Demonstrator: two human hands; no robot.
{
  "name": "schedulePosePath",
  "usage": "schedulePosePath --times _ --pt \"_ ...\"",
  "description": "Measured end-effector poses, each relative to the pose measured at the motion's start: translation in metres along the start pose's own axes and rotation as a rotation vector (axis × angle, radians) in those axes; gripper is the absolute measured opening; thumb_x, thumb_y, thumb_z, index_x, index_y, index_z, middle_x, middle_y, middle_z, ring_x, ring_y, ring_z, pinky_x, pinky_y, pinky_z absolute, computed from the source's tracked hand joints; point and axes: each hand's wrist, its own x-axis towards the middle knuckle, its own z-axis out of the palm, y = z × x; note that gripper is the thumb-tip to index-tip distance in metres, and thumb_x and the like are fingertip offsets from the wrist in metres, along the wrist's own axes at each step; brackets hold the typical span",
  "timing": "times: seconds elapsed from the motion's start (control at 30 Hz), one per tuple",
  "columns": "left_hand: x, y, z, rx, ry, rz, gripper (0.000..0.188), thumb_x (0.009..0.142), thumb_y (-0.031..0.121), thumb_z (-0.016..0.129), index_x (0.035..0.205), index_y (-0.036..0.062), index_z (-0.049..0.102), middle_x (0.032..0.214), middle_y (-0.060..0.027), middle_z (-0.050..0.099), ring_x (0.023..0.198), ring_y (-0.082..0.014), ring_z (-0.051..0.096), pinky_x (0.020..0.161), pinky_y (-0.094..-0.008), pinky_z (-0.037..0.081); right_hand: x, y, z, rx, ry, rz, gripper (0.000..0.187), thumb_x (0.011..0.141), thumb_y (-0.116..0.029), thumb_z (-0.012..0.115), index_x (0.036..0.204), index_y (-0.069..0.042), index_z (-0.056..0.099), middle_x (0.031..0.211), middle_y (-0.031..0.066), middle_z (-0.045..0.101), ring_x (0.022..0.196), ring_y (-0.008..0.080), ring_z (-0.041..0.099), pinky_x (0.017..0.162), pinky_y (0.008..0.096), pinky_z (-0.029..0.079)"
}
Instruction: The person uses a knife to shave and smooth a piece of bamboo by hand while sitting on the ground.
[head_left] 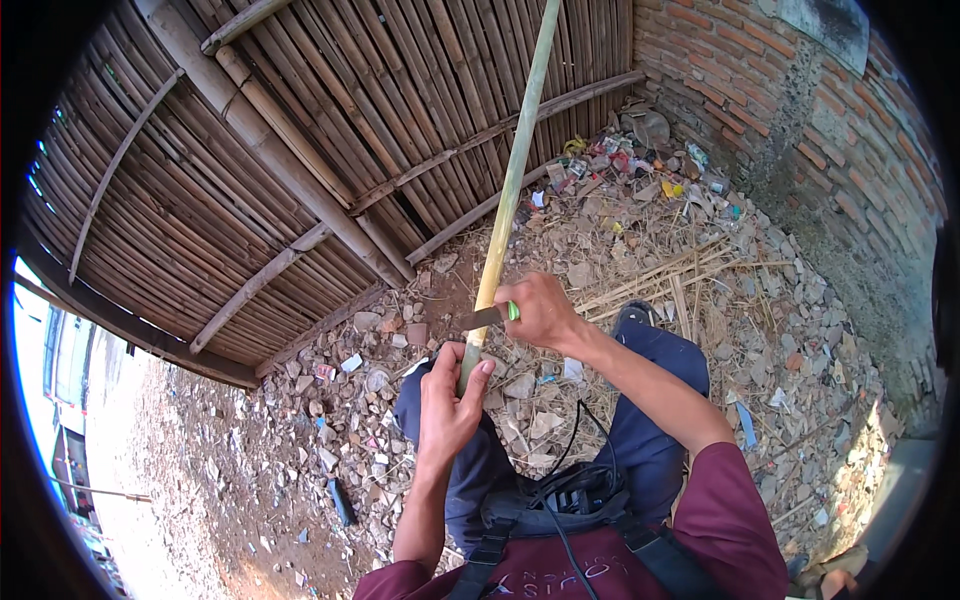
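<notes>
A long bamboo pole (512, 180), pale green toward the far end and yellowish nearer me, slants up and away from between my legs. Its near end is gripped by my left hand (452, 395), thumb along one side and fingers wrapped round the other. Just above that grip, my right hand (540, 312) is closed on a knife with a green handle (513, 311). The knife's dark blade (482, 318) lies across the pole, touching it. Below the blade the pole's surface looks pale and scraped near a joint.
A bamboo-slat wall (300, 130) rises ahead and left, and a brick wall (820, 150) stands at right. Rubble and litter (640, 190) cover the ground. Thin split strips (690, 270) lie right of the pole. A dark oblong object (341, 502) rests at lower left. Cables (580, 430) hang at my waist.
</notes>
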Motion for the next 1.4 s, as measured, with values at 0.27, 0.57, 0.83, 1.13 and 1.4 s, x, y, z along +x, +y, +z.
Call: schedulePosePath --times 0.27,0.57,0.83,1.13,1.4 --pt "-0.034 -0.009 0.002 0.052 -0.13 -0.035 0.017 0.104 0.014 0.069 0.099 0.0016 0.058 0.067 0.0028 0.053 0.064 -0.0038 0.043 0.056 -0.0258 0.034 0.022 0.063 -0.042 0.063 0.242 0.295 0.016 0.086 -0.01 0.066 0.077 0.0 0.075 0.061 0.022 0.065 0.056 0.0424 0.065 0.059 0.0493 0.051" --pt "-0.027 0.003 -0.008 -0.061 -0.206 -0.134 0.024 0.11 0.019 0.059 0.096 0.0004 0.055 0.069 -0.0001 0.05 0.067 -0.0072 0.039 0.058 -0.0302 0.034 0.008 0.049 -0.038 -0.022 0.154 0.05 0.015 0.084 -0.009 0.06 0.079 -0.007 0.075 0.06 0.0201 0.062 0.054 0.0391 0.064 0.055 0.0489 0.045" --pt "-0.02 0.004 -0.005 0.031 -0.234 -0.097 0.036 0.114 0.029 0.048 0.092 0.0007 0.049 0.066 -0.005 0.045 0.063 -0.015 0.041 0.058 -0.0355 0.035 0.003 0.024 -0.044 -0.098 0.119 0.036 0.008 0.075 -0.005 0.063 0.073 -0.009 0.07 0.061 0.0163 0.064 0.059 0.0386 0.066 0.057 0.0458 0.051" --pt "-0.021 0.01 0.003 0.194 -0.237 -0.065 0.035 0.115 0.031 0.045 0.099 0.0002 0.047 0.071 -0.023 0.049 0.067 -0.0447 0.049 0.067 -0.0501 0.041 0.004 0.044 -0.044 -0.162 0.222 0.036 0.013 0.079 -0.005 0.062 0.07 -0.011 0.069 0.051 0.0128 0.059 0.046 0.0305 0.062 0.047 0.0435 0.045" --pt "-0.03 0.023 0.0 0.305 -0.228 -0.015 0.029 0.115 0.028 0.041 0.104 0.0012 0.045 0.068 -0.0293 0.052 0.074 -0.0576 0.054 0.067 -0.0588 0.039 0.007 0.051 -0.039 -0.23 0.234 0.009 0.02 0.082 -0.006 0.058 0.066 -0.013 0.067 0.045 0.0064 0.055 0.036 0.0177 0.051 0.039 0.036 0.036"
